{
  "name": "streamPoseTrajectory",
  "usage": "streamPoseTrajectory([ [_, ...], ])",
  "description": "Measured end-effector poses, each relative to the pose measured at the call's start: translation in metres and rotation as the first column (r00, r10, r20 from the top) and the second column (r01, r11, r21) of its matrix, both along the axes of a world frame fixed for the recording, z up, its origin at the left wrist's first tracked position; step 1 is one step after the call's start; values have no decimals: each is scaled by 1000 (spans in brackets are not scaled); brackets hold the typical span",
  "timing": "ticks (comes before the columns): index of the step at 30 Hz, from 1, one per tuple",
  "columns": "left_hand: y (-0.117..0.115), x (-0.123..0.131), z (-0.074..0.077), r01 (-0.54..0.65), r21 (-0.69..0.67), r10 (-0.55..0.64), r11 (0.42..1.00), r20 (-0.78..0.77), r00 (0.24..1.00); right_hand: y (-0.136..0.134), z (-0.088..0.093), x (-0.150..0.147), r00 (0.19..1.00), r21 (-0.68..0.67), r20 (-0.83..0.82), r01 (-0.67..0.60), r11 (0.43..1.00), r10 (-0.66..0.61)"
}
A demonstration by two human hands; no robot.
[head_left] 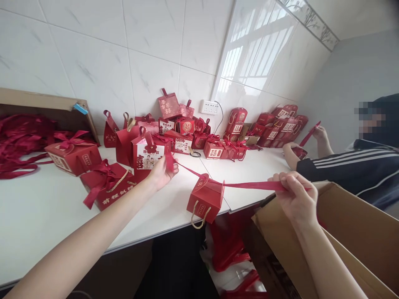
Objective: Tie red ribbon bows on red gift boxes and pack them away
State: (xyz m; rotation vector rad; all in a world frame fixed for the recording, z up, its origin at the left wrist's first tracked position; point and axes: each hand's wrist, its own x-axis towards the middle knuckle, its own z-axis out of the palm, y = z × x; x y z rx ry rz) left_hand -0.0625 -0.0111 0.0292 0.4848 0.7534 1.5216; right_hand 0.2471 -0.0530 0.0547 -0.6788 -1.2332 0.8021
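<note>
A red gift box (205, 200) with gold rope handles sits tilted at the table's front edge, near the middle. A red ribbon (252, 185) runs through its top and stretches out to both sides. The ribbon's left end is gripped in my left hand (162, 172), in front of a white-fronted red box (149, 155). On the right, my right hand (297, 195) is closed round the other end, above an open cardboard box. Both lengths of ribbon look fairly taut, and no bow shows on this box.
Many red boxes (215, 150) line the wall on the white table (131, 224). A carton of red ribbons (23, 135) stands at the left. The open cardboard box (352, 211) is at the lower right. Beyond it, a person in a dark striped sleeve (339, 166) holds a ribbon.
</note>
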Motion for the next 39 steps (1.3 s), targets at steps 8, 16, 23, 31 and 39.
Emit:
streamPoseTrajectory([
  [8,-1,-2,-7,3,-48,-4,999,-18,1000,-10,18,22,985,70,-124,126,990,-117],
  [16,0,3,-4,43,-8,-43,999,-33,999,-35,26,50,939,147,179,271,951,-295],
  [23,10,12,26,66,169,-49,983,-100,994,-25,17,59,648,374,493,445,814,-581],
  [31,23,8,71,150,384,-107,911,-133,985,2,13,31,905,75,390,151,986,-168],
  [39,20,29,92,353,490,-168,797,-382,909,38,45,-42,948,-84,-62,-317,945,312],
])
